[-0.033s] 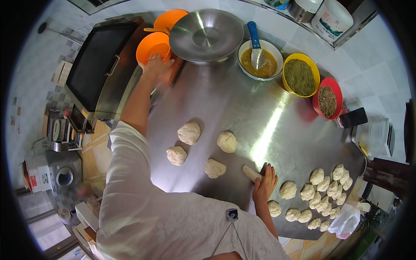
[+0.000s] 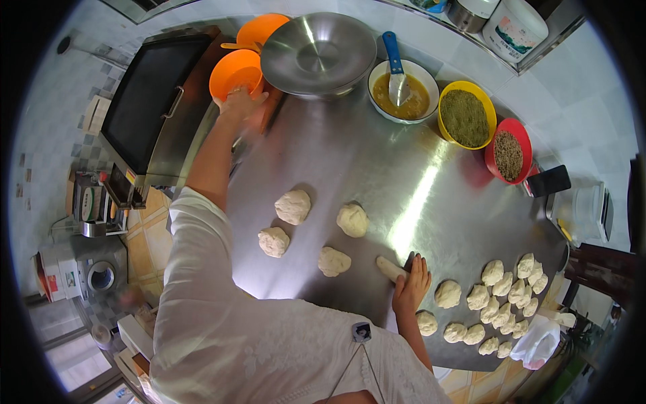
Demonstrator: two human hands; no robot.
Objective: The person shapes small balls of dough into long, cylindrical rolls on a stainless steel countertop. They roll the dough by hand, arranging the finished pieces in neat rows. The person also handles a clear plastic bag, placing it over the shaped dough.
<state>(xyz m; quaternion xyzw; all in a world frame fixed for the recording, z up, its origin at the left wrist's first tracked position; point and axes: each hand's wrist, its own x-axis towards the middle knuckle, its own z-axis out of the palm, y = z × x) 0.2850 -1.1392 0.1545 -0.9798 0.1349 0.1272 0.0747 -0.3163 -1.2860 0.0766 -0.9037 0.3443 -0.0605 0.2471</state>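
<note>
My left hand [image 2: 235,99] reaches into the nearer orange bowl [image 2: 229,64], its fingertips hard to make out inside it. My right hand [image 2: 413,283] lies on the steel table [image 2: 303,135] with fingers stretched out, touching a short log of dough [image 2: 387,268] and a small dark object too hidden to name. Several round dough pieces [image 2: 292,207] lie in the middle. Several smaller dough lumps [image 2: 492,272] are grouped at the right, beside and beyond my right hand.
A black griddle [image 2: 151,101] stands at the left. Along the back are a steel basin [image 2: 316,34], a bowl of yellow liquid [image 2: 380,94] with a blue-handled scraper, yellow [image 2: 464,118] and red bowls [image 2: 508,155] of seasonings, and a black phone-like object [image 2: 548,182]. A plastic bag [image 2: 535,343] lies lower right.
</note>
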